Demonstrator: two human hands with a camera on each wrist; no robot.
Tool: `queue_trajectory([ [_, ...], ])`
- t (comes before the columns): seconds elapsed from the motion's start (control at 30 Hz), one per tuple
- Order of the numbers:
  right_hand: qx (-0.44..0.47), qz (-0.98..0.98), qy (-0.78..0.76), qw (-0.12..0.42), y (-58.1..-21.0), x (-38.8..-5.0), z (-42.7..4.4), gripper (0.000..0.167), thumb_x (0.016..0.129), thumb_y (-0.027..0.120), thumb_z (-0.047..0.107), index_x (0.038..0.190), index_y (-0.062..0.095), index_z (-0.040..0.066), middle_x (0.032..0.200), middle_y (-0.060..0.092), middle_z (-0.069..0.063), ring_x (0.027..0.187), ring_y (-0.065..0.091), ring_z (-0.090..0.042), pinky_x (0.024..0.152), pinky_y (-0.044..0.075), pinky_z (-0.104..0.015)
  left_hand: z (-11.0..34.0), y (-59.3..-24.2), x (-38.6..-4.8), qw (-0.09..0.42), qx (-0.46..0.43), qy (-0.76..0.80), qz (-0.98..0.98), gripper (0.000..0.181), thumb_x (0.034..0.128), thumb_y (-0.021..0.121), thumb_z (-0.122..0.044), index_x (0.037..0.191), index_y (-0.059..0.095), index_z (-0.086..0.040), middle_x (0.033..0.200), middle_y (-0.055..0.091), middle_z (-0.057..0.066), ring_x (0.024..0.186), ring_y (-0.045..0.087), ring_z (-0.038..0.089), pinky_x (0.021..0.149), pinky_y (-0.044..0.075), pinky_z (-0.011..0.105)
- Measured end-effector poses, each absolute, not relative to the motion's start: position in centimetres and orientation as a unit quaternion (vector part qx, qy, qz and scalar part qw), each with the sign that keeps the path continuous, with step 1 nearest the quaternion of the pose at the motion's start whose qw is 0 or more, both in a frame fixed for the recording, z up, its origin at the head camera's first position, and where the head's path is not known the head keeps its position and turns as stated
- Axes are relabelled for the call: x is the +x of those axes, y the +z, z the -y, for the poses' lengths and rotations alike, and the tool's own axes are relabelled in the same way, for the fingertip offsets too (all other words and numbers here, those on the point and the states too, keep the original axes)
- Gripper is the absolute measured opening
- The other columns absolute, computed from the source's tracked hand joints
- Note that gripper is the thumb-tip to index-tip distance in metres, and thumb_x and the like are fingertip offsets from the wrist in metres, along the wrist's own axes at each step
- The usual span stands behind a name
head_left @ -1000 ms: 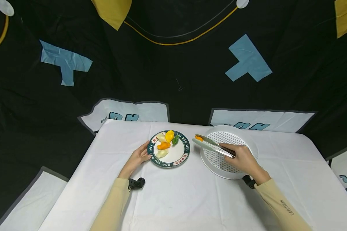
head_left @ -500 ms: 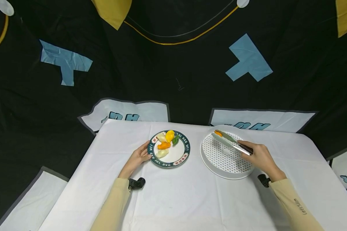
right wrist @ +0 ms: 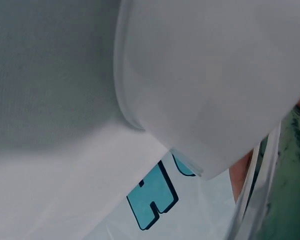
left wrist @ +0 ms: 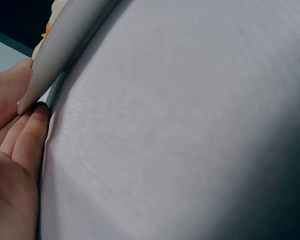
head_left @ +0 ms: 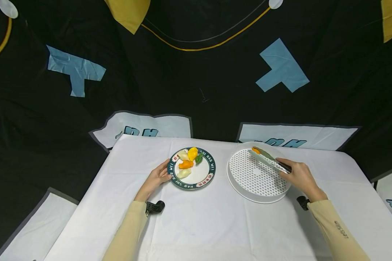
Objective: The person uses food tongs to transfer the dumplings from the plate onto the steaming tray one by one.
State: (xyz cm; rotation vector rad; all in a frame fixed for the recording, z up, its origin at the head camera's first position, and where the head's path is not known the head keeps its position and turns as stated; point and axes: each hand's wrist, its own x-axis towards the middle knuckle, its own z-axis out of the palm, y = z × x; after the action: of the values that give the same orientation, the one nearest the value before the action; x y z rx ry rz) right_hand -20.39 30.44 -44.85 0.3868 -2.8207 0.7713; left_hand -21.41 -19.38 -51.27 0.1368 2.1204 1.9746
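My left hand (head_left: 155, 179) pinches the left rim of a round plate (head_left: 212, 165) with a green patterned border. In the left wrist view the thumb lies over the plate's edge (left wrist: 75, 40) and the fingers are under it. On the plate lie an orange pepper (head_left: 185, 165), a yellow pepper (head_left: 192, 153), a green pepper (head_left: 198, 158) and two pale pieces (head_left: 184, 173). My right hand (head_left: 300, 177) grips tongs (head_left: 269, 161), whose green tips hold another orange pepper (head_left: 256, 150) over the far part of a white perforated round tray (head_left: 248, 177).
A white cloth covers the table (head_left: 202, 224). The tray's smooth outer wall (right wrist: 215, 75) fills much of the right wrist view. Behind the table's far edge hangs a black backdrop (head_left: 196, 90) with white lettered panels (head_left: 297, 134).
My right hand has carried the tongs and orange pepper rightward, from the tray's left edge to above its far part. The left hand and plate stay in place.
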Motion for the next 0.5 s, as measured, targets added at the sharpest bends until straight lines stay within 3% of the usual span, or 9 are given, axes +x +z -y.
queue_trajectory([
  [0.2,0.119,0.957,0.253,0.082,-45.10,-20.73,-30.56,0.048,0.074,0.068,-0.001,0.120,0.060,-0.011,0.110,0.061,-0.033,0.091,0.063,-0.039,0.073,0.055,-0.053,19.37,-51.18,-21.38,0.121,0.043,0.675,-0.727,0.071,0.0898,0.055,0.009,0.150,0.019,0.003,0.152,0.021,0.026,0.138,0.027,0.033,0.106,0.036,0.025],
  [0.5,0.090,0.961,0.256,0.052,-45.02,-20.93,-30.39,0.056,0.071,0.070,0.004,0.124,0.059,-0.008,0.112,0.061,-0.032,0.084,0.059,-0.031,0.071,0.053,-0.045,19.44,-51.26,-21.41,0.121,0.048,0.676,-0.725,0.071,0.0899,0.055,0.009,0.150,0.018,0.003,0.152,0.022,0.026,0.138,0.027,0.033,0.105,0.036,0.024],
])
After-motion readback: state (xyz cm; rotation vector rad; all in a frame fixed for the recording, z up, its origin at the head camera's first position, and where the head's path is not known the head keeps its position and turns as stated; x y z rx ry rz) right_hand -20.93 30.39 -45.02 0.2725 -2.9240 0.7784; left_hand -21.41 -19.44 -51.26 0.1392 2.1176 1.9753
